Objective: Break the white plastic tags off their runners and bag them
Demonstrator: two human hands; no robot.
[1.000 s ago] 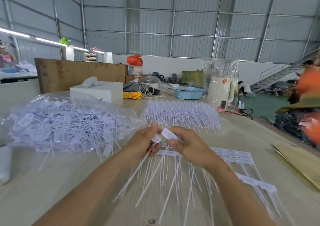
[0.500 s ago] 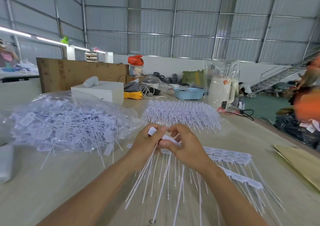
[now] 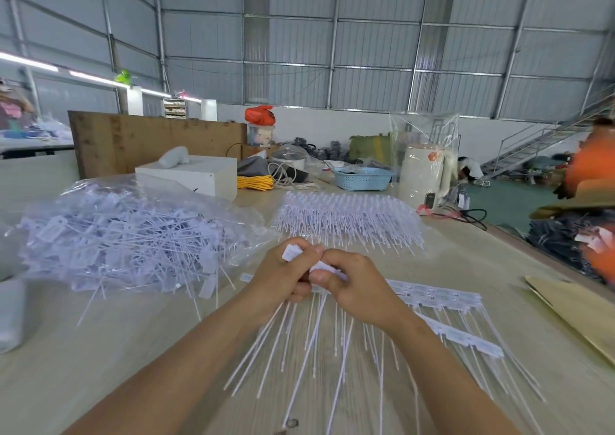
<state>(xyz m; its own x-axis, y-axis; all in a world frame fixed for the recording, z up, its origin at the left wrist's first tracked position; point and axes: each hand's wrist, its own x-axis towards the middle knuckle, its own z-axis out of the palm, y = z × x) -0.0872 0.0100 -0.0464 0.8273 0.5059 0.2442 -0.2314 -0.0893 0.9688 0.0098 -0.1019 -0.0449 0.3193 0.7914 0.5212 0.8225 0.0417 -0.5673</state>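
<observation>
1 big wooden table (image 3: pixel 83 351) fills the lower half of the frame. On its left side lies a clear plastic bag (image 3: pixel 133 235) stuffed with loose white tags, and some of their thin tails stick out of its near edge. In the middle of the frame, farther back, a stack of white runners (image 3: pixel 349 218) lies flat with its tails pointing toward the camera. A white box (image 3: pixel 196 175) sits behind the bag, and a blue basket (image 3: pixel 362 178) sits behind the stack. A brown paper piece (image 3: pixel 575 311) lies at the right edge.

2 hands meet at the center of the frame, pressed close together. The left hand (image 3: pixel 283 278) curls its fingers around a bunch of white tags (image 3: pixel 293 253), and their long tails hang down below it. The right hand (image 3: pixel 356 285) pinches the runner strip (image 3: pixel 439 298), which stretches off to the right just above the table.
</observation>
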